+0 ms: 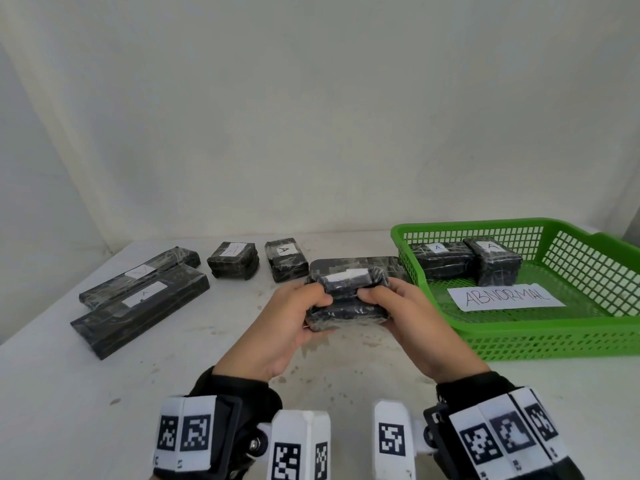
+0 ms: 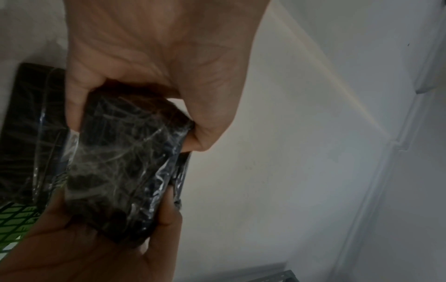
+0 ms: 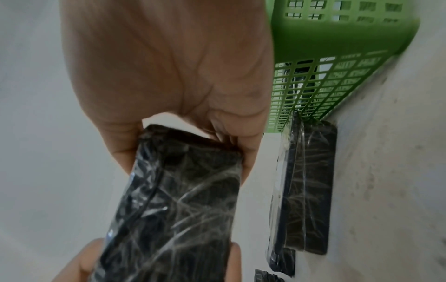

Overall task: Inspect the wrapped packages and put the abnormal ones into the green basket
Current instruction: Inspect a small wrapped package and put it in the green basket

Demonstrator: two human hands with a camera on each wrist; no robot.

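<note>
Both hands hold one black film-wrapped package (image 1: 346, 299) (image 2: 125, 171) (image 3: 173, 206) above the table's middle, tilted so its white label faces away and up. My left hand (image 1: 304, 310) grips its left end, thumb on top, fingers underneath. My right hand (image 1: 394, 306) grips the right end the same way. The green basket (image 1: 554, 341) stands at the right, holding two wrapped packages (image 1: 445, 259) (image 1: 493, 265) marked A and a paper sign reading ABNORMAL (image 1: 505, 297). A flat wrapped package (image 1: 377, 265) (image 3: 309, 187) lies on the table just behind the held one, against the basket.
Two long wrapped packages (image 1: 138, 275) (image 1: 142, 308) lie at the left of the white table (image 1: 69, 393). Two small ones (image 1: 233, 259) (image 1: 285, 259) sit at the back middle. A pale wall rises behind the table. The basket's near wall (image 3: 337, 38) is close to my right hand.
</note>
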